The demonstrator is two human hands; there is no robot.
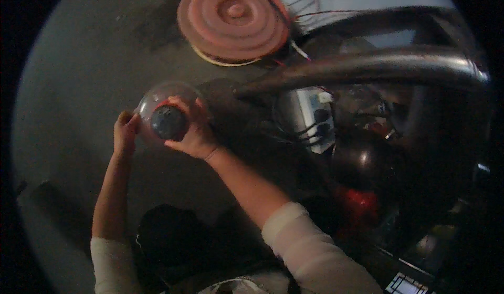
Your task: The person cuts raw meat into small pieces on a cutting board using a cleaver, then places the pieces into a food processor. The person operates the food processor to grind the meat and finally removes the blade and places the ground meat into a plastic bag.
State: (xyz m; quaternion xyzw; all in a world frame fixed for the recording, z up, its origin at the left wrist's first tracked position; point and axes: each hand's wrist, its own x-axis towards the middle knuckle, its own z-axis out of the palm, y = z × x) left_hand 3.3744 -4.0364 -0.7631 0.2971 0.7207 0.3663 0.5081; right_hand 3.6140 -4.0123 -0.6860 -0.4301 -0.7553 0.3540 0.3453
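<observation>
A clear, round, see-through container (146, 104) with a dark round cap-like top (169, 123) is held out in front of me. My right hand (197, 130) wraps around the dark top, with the thumb on its near side and the fingers on the far side. My left hand (126, 130) pinches the left edge of the clear container between thumb and fingers. The picture is dim and blurred, so I cannot tell what the container holds. Its underside is hidden.
Beyond my hands sits a pink-orange ribbed round lid (204, 22) with a central knob. A thick metal tube (378, 65) crosses the right side. Below it lie a white power strip (311, 130) with plugs and black cables, a dark rounded object (362, 160) and something red (360, 201).
</observation>
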